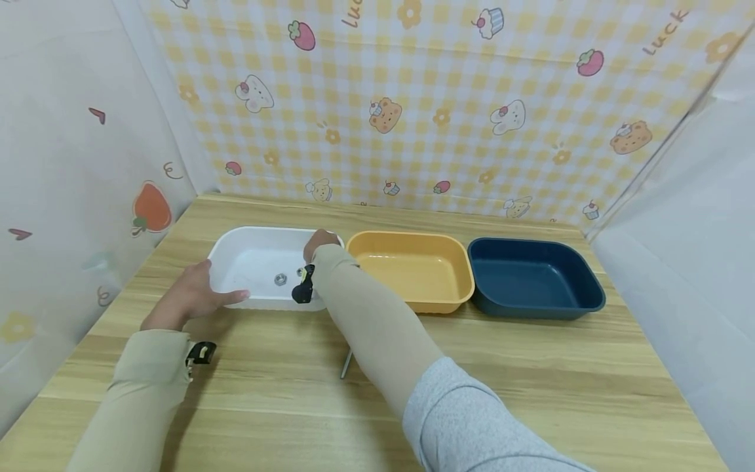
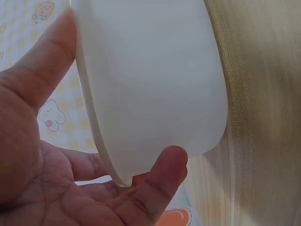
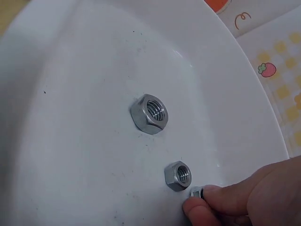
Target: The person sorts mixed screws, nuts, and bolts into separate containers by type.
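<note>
A white plastic bin (image 1: 253, 262) stands on the table at the left of a row. My left hand (image 1: 197, 293) grips its left end, thumb along the front rim and fingers round the outer wall. Inside the bin, my right hand (image 3: 273, 195) pinches a small hex nut (image 3: 195, 192) between thumb and finger, low near the floor. Beside it lie a medium hex nut (image 3: 178, 176) and a larger one (image 3: 149, 114), both silver. In the head view the right forearm covers the bin's right part.
A yellow bin (image 1: 413, 305) and a dark blue bin (image 1: 537, 311) stand in line to the right. A thin metal rod (image 1: 346, 364) lies on the wooden table (image 1: 265, 406), partly behind the right forearm. Patterned cloth (image 1: 436, 78) hangs behind the table.
</note>
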A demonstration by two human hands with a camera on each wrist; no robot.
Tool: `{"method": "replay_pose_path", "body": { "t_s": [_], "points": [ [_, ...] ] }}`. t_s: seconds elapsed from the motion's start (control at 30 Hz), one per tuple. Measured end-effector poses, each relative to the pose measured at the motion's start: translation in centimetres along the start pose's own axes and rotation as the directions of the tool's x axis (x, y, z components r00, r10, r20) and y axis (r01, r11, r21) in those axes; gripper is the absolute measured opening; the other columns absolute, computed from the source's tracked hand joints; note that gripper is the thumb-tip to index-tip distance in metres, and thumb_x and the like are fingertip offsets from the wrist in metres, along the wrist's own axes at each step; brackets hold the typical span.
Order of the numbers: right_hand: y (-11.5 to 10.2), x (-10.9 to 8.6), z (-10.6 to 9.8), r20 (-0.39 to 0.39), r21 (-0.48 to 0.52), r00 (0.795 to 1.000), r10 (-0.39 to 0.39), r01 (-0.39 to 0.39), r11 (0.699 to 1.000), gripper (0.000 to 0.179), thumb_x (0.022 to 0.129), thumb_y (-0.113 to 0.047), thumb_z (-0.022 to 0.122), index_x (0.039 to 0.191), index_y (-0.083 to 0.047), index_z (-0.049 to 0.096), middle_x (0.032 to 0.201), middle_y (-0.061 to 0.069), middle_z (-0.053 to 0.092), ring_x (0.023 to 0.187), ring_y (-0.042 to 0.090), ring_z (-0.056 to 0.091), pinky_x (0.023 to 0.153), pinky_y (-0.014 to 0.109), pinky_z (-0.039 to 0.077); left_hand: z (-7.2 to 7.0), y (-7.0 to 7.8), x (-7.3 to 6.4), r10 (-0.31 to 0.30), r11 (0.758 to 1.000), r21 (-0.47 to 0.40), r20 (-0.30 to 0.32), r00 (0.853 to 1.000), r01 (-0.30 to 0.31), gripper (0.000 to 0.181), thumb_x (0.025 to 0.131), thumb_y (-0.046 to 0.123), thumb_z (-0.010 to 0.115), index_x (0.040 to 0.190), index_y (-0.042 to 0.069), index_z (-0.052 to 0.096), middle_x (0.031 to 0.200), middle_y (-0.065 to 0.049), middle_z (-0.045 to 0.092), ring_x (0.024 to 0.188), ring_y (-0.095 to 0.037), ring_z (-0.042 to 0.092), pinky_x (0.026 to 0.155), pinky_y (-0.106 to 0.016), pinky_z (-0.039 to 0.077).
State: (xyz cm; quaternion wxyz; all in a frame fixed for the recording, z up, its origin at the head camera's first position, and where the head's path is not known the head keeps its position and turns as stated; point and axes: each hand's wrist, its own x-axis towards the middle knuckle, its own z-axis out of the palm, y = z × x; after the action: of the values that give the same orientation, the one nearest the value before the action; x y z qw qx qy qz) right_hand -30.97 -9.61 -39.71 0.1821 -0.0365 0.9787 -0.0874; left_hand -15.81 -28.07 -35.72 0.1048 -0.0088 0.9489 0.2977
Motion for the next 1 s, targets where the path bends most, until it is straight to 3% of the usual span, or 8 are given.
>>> {"method": "replay_pose_path", "body": {
  "t_s": [0.1,0.27,0.43,0.57,0.8,1.0],
  "points": [
    [0.4,-0.3,-0.1,0.003,0.142,1.000,0.004,-0.005,0.990,0.017,0.094,-0.022,0.063,0.086,-0.008,0.070,0.074,0.003,0.064,0.056,0.013,0.055,0.044,0.024,0.042,0.1,0.0,0.0,0.015,1.000,0.007,0.000,1.000,-0.015,0.097,0.081,0.045,0.077,0.141,-0.014,0.028,0.131,-0.039,0.040,0.109,-0.047,0.044,0.095,-0.067,0.035],
    [1.2,-1.3,-0.8,0.002,0.282,0.999,-0.047,0.044,0.958,0.016,0.094,-0.018,0.059,0.084,-0.007,0.065,0.065,0.002,0.060,0.047,0.011,0.051,0.041,0.022,0.038,0.2,0.2,0.1,0.028,1.000,0.009,0.005,1.000,-0.028,0.096,0.081,0.045,0.077,0.141,-0.013,0.029,0.131,-0.039,0.041,0.108,-0.047,0.044,0.095,-0.067,0.036],
    [1.6,-2.8,-2.3,0.046,0.399,0.996,-0.071,0.047,0.916,0.016,0.092,-0.021,0.064,0.087,-0.005,0.065,0.074,0.003,0.066,0.049,0.010,0.058,0.045,0.019,0.045,0.3,0.3,0.5,0.045,0.998,0.038,0.004,0.999,-0.045,0.094,0.082,0.044,0.076,0.139,-0.015,0.031,0.129,-0.039,0.043,0.106,-0.046,0.045,0.095,-0.066,0.036],
    [1.8,-4.2,-3.7,0.060,0.435,0.989,-0.137,0.098,0.895,0.021,0.093,-0.029,0.067,0.093,-0.009,0.073,0.092,0.000,0.069,0.056,0.011,0.062,0.050,0.019,0.049,0.2,0.2,0.6,0.044,0.997,0.065,0.013,0.999,-0.045,0.094,0.082,0.045,0.076,0.136,-0.017,0.032,0.126,-0.040,0.044,0.102,-0.046,0.047,0.092,-0.064,0.039],
    [3.8,-6.2,-6.2,-0.009,0.594,0.970,-0.243,0.201,0.779,0.019,0.094,-0.028,0.066,0.103,-0.013,0.071,0.115,-0.001,0.065,0.077,0.013,0.066,0.068,0.026,0.056,-0.3,0.3,0.6,0.073,0.989,0.125,0.018,0.997,-0.074,0.090,0.082,0.046,0.075,0.132,-0.018,0.038,0.122,-0.040,0.048,0.100,-0.046,0.050,0.090,-0.063,0.041],
    [6.7,-6.8,-7.9,-0.050,0.675,0.961,-0.272,0.234,0.700,0.022,0.096,-0.025,0.064,0.110,-0.009,0.068,0.110,0.005,0.064,0.084,0.016,0.068,0.070,0.027,0.056,-0.9,1.5,0.7,0.059,0.985,0.163,0.003,0.998,-0.059,0.092,0.080,0.039,0.078,0.134,-0.021,0.034,0.129,-0.044,0.038,0.113,-0.053,0.041,0.097,-0.065,0.034]
  ]
}}
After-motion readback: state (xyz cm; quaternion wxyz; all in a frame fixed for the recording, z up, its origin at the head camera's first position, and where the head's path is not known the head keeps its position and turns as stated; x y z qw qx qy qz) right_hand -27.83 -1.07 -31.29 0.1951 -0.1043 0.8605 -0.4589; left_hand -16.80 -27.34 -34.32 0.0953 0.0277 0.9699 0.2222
